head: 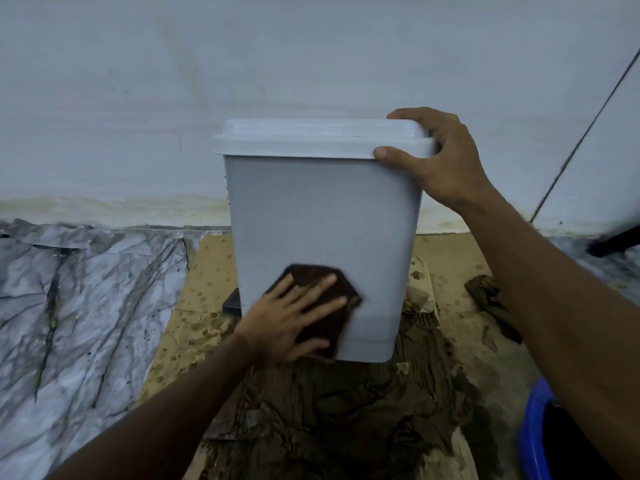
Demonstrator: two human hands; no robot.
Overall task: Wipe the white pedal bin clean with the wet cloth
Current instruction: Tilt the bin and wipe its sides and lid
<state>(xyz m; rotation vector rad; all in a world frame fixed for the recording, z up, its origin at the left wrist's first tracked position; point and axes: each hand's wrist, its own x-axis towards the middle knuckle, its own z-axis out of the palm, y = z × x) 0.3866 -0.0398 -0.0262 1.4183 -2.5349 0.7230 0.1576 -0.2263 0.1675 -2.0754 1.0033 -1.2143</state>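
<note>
The white pedal bin [325, 209] stands upright in the middle, lid closed, on soaked cardboard against the wall. A dark brown wet cloth [332, 317] lies flat against the lower part of the bin's near face. My left hand [294, 317] presses on the cloth with fingers spread and straight. At the lid's right corner, my right hand [433, 157] grips the bin, thumb on the front rim and fingers curled over the top. A black pedal part [232, 303] shows at the bin's lower left.
Wet, muddy cardboard [207, 271] covers the floor under and before the bin. Crumpled marble-patterned sheeting [79, 299] lies at left. A blue bucket rim [533, 427] sits at the lower right. Dark scraps [491, 299] lie to the right; a thin cable [585, 133] runs down the wall.
</note>
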